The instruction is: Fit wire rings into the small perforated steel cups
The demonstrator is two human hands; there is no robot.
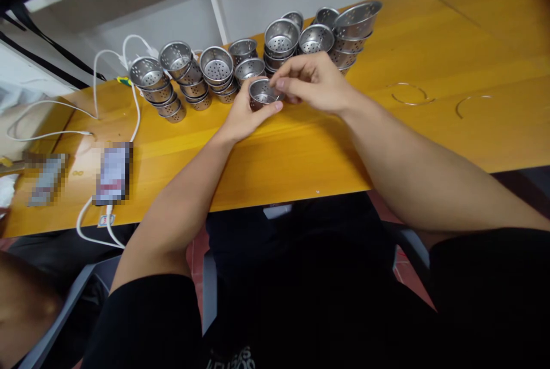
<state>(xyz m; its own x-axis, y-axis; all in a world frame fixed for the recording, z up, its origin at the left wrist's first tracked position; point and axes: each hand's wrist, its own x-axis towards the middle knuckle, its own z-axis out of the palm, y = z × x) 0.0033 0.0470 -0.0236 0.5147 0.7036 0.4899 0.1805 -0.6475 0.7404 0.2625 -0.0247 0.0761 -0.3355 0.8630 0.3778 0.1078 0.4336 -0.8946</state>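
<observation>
Left hand on the metal cup, right fingertips right at its rim!
And here it is: the left hand (244,117) wraps the small perforated cup (260,99), thumb along the near side, while the right hand (315,83) leans in from the other side, fingers bunched over the opening; whatever they might pinch is too small to tell. Behind them, stacked perforated cups (217,66) line the yellow table (287,165). Out right, thin curved wires (415,104) lie on the wood; over left, a phone (114,174) with white cables (138,108) nearby.
</observation>
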